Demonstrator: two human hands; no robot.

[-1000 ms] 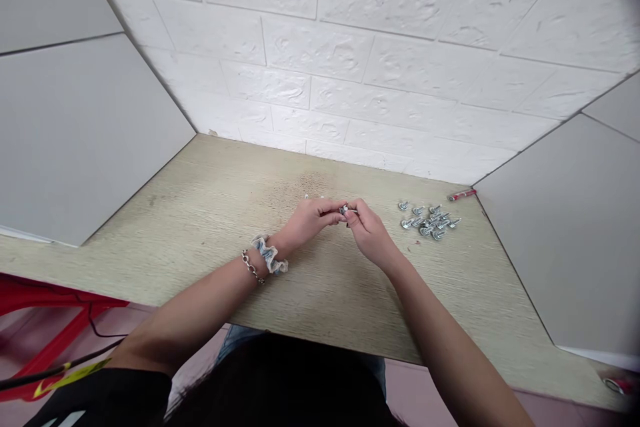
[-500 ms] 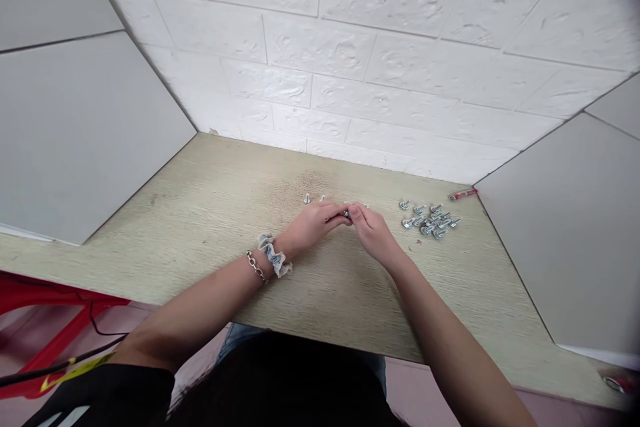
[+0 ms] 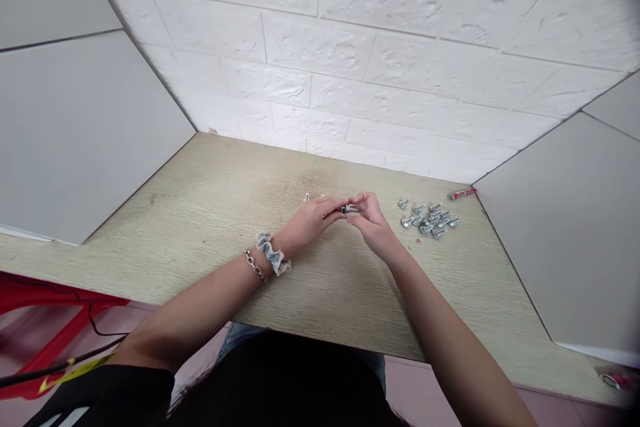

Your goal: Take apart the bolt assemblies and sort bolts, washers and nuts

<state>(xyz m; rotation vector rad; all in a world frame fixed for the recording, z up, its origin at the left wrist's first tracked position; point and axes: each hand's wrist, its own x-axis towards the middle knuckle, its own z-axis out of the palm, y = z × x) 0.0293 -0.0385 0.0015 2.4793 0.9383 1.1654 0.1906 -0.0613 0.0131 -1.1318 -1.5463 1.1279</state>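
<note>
Over the middle of the table, my left hand (image 3: 316, 221) pinches a small metal bolt (image 3: 346, 209) at its fingertips. My right hand (image 3: 371, 221) meets it from the right, thumb and fingers closed around the other end of the same bolt. The bolt lies roughly level between the two hands, and the fingers hide part of it. Behind my left hand a single bolt (image 3: 307, 197) stands on the table. To the right of my right hand lies a loose pile of several bolts with washers (image 3: 434, 220).
The pale wooden table (image 3: 200, 213) meets a white brick-pattern wall (image 3: 340, 93). Grey panels stand at left (image 3: 85, 140) and right (image 3: 565, 233). A red object (image 3: 462, 194) lies at the back right corner. Below left is a red stool (image 3: 60, 340).
My right hand's fingers have lifted and spread a little around the bolt, showing more of it. My left hand has barely moved.
</note>
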